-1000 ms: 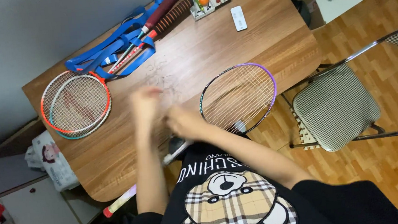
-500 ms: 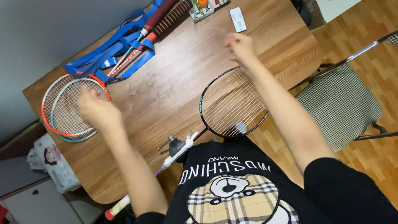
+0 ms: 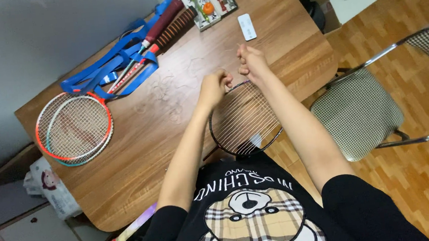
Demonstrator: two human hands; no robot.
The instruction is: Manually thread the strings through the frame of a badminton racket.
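My left hand [image 3: 215, 86] and right hand [image 3: 250, 60] each pinched string at the half-strung dark racket [image 3: 244, 118], crosses unfinished.

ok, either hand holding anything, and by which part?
Both hands, left and right, pinch thin string at the top rim of the black-framed badminton racket.

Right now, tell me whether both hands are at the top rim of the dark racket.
Yes, the left hand and the right hand both sit at the far rim of the dark racket, pinching near its strings.
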